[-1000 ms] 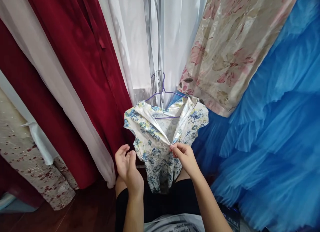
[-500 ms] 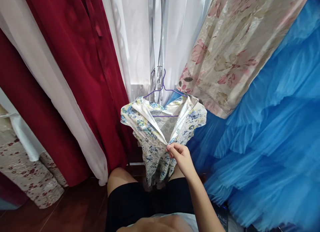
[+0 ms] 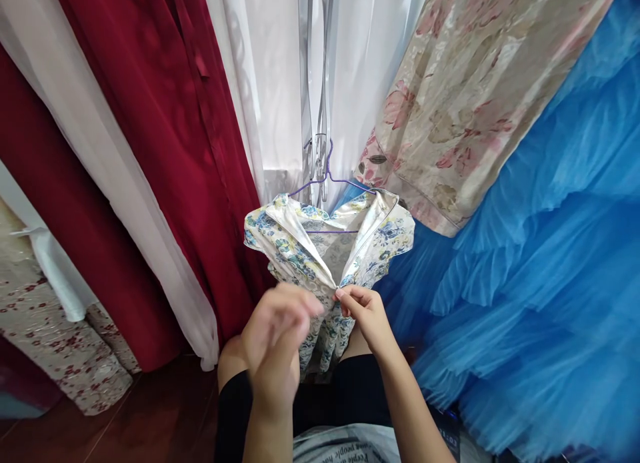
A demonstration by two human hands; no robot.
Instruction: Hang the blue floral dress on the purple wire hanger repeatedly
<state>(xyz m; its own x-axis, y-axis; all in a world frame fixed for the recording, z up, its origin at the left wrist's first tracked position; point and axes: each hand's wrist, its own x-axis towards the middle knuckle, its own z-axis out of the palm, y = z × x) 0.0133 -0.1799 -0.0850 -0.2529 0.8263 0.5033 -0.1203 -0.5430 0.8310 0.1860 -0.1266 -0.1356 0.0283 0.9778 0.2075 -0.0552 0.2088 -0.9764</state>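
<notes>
A small white dress with blue and yellow flowers [image 3: 305, 250] hangs open at the front on a purple wire hanger [image 3: 326, 178], hooked to a metal rail. My right hand [image 3: 364, 310] pinches the dress's opening edge at the middle, where the two front flaps meet. My left hand [image 3: 277, 336] is raised just left of that spot, in front of the dress's lower part. Motion smears it, so its fingers are unclear. It holds nothing that I can see.
Dark red drapes [image 3: 150, 150] and white sheer fabric [image 3: 260, 83] hang at the left and centre. A pink-flowered cloth [image 3: 465, 96] and blue ruffled tulle [image 3: 550, 283] fill the right. A beige spotted roll [image 3: 65, 343] leans at the lower left on a dark wooden floor [image 3: 160, 423].
My left hand dropped out of sight half a second ago and has come back up beside the right hand. The right hand has kept its pinch on the dress.
</notes>
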